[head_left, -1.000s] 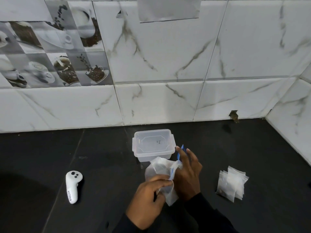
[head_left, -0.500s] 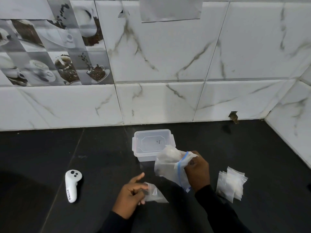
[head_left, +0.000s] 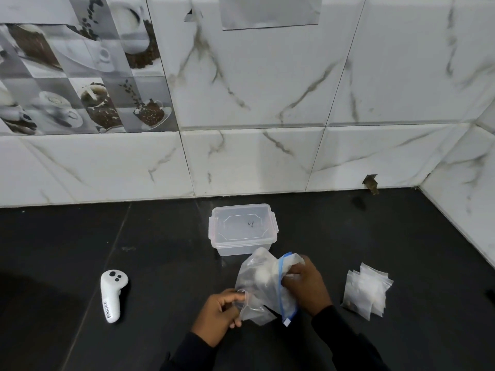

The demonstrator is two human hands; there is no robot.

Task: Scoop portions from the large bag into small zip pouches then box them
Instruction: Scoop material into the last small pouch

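At lower centre, the crumpled clear plastic large bag with a blue zip strip (head_left: pixel 258 282) is gripped by the right hand (head_left: pixel 308 287). The left hand (head_left: pixel 217 317) pinches a small clear zip pouch (head_left: pixel 254 314) against it. A lidded clear plastic box (head_left: pixel 242 228) sits just above, and a pile of small pouches (head_left: pixel 367 293) lies to the right on the black worktop (head_left: pixel 160 250).

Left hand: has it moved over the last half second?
Yes. The left hand, pinching a small pouch, shifted right, judged against the clear box, closing on the large bag in the right hand.
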